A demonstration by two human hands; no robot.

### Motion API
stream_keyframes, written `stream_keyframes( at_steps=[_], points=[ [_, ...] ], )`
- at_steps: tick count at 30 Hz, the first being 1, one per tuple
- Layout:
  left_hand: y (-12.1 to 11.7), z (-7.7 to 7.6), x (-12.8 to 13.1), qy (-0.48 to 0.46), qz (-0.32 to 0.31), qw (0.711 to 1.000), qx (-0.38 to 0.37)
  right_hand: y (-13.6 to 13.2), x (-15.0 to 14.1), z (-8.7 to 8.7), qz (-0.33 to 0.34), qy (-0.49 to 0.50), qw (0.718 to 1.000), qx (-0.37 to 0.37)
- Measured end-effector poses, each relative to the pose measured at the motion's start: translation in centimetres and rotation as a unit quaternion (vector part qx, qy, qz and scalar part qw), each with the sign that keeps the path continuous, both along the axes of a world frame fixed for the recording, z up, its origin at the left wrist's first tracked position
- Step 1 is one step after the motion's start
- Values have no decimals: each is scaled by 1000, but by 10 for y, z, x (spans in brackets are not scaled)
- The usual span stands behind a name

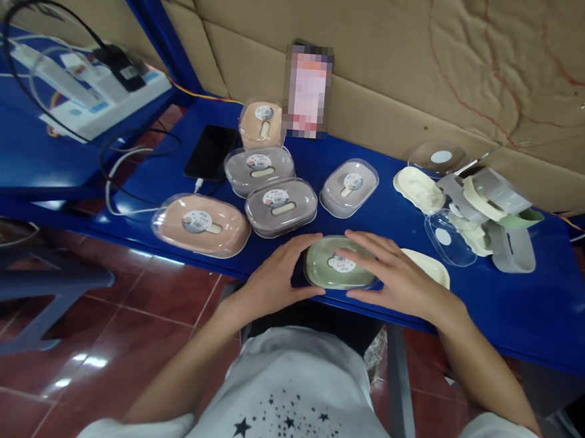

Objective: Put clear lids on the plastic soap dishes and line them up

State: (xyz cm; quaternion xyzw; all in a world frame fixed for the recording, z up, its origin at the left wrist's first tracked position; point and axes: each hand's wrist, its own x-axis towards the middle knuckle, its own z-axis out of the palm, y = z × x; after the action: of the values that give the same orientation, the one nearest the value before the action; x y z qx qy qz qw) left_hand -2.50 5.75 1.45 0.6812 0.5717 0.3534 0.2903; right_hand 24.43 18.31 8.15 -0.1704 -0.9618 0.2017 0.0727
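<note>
A green oval box with a clear lid and a round label (346, 269) lies at the front edge of the blue table. My left hand (281, 271) curves around its left end, thumb near the front side and fingers at the back. My right hand (393, 273) grips the right end, with one finger reaching over the lid by the label. Partly behind the right hand is a cream oval piece (432, 269). Lidded grey boxes (280, 207) (349, 186) and peach boxes (202, 226) (262, 125) stand behind and to the left.
At the right are loose grey, cream and green box parts (513, 248) and clear lids (451, 237). A phone (211, 152) with a cable lies at left; a blurred-out upright item (308, 90) leans on the cardboard wall. A power strip (105, 102) sits far left.
</note>
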Motion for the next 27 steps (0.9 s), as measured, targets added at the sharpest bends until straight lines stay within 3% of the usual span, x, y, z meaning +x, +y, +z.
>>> stream_keyframes(
  at_steps=[5, 11, 20, 27],
  points=[
    [-2, -2, -3, -16, -12, 1000, 11, -8, -12, -14, 8, 3, 999, 37],
    [0, -4, -4, -15, -33, 999, 14, -15, -7, -25, -7, -15, 997, 70],
    [1, -6, -3, 16, -54, 998, 25, -12, -2, -26, -9, 5, 1000, 17],
    [-2, -6, 4, 42, 22, 997, 58, 21, 3, -23, -69, 0, 985, 156]
  ],
)
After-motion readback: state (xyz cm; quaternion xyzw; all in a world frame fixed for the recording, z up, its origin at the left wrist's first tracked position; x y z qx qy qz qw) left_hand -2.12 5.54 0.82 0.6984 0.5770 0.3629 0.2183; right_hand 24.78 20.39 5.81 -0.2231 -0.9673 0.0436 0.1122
